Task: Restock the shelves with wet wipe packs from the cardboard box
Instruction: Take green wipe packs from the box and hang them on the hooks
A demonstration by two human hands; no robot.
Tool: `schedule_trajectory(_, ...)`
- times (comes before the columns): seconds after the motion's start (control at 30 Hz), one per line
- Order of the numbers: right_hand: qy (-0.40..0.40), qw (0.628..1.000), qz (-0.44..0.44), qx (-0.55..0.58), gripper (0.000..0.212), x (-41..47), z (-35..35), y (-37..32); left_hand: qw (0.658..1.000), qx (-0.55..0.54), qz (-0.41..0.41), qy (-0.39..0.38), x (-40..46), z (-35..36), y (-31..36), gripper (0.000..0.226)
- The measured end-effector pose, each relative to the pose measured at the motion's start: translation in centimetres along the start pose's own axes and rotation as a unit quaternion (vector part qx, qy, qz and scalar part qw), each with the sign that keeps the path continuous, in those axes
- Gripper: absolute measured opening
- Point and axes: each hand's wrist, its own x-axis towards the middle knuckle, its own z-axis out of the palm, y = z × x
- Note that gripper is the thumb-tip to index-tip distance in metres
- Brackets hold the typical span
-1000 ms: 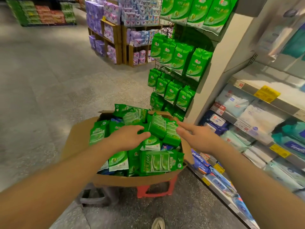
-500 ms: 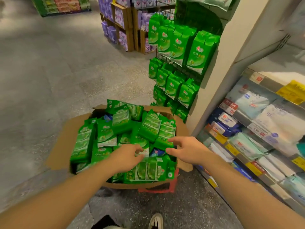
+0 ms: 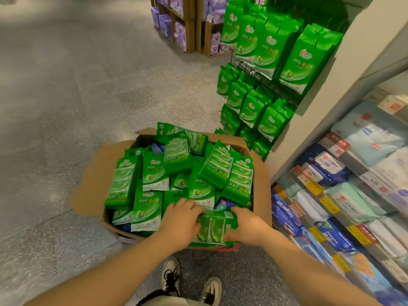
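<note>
Green wet wipe packs (image 3: pixel 152 173) fill the cardboard box (image 3: pixel 92 173). Left hand (image 3: pixel 181 221) and right hand (image 3: pixel 247 228) each grip an end of one multipack (image 3: pixel 212 228) at its near edge.

Glossy green plastic film wraps the wet wipe packs (image 3: pixel 152 171); matt brown corrugated cardboard box (image 3: pixel 92 173); speckled, smooth stone-look floor (image 3: pixel 66 85); black wire rack (image 3: pixel 260 78) at far right; unpainted wooden crates (image 3: pixel 194 25) far beyond; shiny plastic-wrapped packs on right shelves (image 3: pixel 344 195)
</note>
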Motion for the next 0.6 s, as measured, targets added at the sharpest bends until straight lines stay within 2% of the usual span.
schedule_trajectory(0.13,0.032,0.999,0.03,-0.006,0.099,1.2,1.0,-0.2,1.0,-0.017,-0.005,0.012,-0.1,0.5,-0.1,0.044)
schedule_trajectory(0.27,0.024,0.999,0.031,0.013,0.09,1.8,0.8,-0.3,0.999,-0.038,-0.014,0.017,-0.3,0.5,-0.7,0.049)
schedule_trajectory(0.37,0.032,0.999,0.003,0.014,0.082,1.4,-0.2,-1.2,0.999,-0.037,-0.029,0.02,-0.3,0.4,-1.1,0.065)
schedule_trajectory(0.5,0.058,0.995,-0.082,-0.004,0.044,-0.1,-2.3,-4.0,0.998,-0.021,-0.032,0.043,-0.2,0.0,-1.3,0.082)
schedule_trajectory(0.6,0.06,0.99,-0.124,-0.012,0.04,-1.2,-4.1,-6.2,0.995,-0.054,-0.018,0.076,0.0,-0.2,-1.4,0.083)
